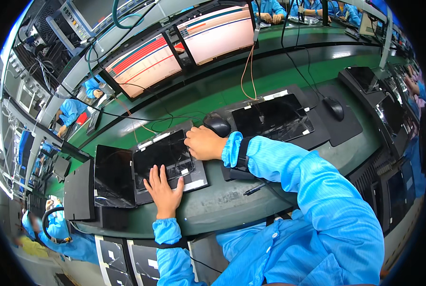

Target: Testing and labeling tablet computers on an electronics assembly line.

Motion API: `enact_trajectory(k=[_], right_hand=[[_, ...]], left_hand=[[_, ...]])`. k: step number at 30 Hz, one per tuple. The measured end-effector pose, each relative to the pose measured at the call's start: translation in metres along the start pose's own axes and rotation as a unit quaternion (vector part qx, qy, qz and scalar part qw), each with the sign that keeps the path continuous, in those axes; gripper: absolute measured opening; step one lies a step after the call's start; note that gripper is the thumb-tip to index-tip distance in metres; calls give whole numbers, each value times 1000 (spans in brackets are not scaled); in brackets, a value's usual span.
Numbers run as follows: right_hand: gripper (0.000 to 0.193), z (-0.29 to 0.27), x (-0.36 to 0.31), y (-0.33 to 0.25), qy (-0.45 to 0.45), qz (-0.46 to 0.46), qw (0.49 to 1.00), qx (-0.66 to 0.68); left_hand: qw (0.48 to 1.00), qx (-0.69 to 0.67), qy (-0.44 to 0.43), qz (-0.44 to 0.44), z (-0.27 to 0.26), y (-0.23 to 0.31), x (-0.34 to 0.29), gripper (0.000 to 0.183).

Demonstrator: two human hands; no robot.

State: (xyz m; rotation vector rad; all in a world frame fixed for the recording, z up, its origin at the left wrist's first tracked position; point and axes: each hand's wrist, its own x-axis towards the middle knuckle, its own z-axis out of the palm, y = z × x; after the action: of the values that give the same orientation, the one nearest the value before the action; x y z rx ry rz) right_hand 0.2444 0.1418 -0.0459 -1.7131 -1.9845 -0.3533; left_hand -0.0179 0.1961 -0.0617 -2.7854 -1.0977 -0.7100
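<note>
A black tablet-like panel (163,157) with a glossy screen lies in a dark tray (201,181) on the bench. My left hand (164,193) is open, its fingers spread and resting on the panel's near edge. At the panel's right edge, my right hand (205,143) is closed with curled fingers; what they pinch, if anything, is hidden. A black wrist band circles the right sleeve. Just beside the right hand sits a black mouse (216,124). Farther right, a second black panel (272,117) rests on another dark tray, with a cable at its top edge.
Two monitors (141,66) stand behind the bench. A second mouse (333,108) is on a dark mat. More panels in dark trays (114,176) flank both sides. A black pen (254,189) lies near the front edge. Loose cables cross the bench; other people work beyond.
</note>
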Motion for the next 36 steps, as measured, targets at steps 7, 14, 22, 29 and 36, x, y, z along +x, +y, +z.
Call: enact_trajectory(k=[7,14,22,29,36], right_hand=[[23,-3,0,-2,-9,10,1000,3],[23,-2,0,0,-8,8,1000,8],[22,-2,2,-4,-14,5,1000,11],[27,-21,21,-2,-10,19,997,70],[23,-51,40,-26,68,1,990,124]], left_hand=[[1000,0,12,8,2,-1,1,79],[1000,-1,10,7,1,0,2,80],[1000,15,2,11,-2,-6,-4,88],[464,-785,73,-405,-70,41,-17,71],[291,-893,39,-342,-31,12,21,41]])
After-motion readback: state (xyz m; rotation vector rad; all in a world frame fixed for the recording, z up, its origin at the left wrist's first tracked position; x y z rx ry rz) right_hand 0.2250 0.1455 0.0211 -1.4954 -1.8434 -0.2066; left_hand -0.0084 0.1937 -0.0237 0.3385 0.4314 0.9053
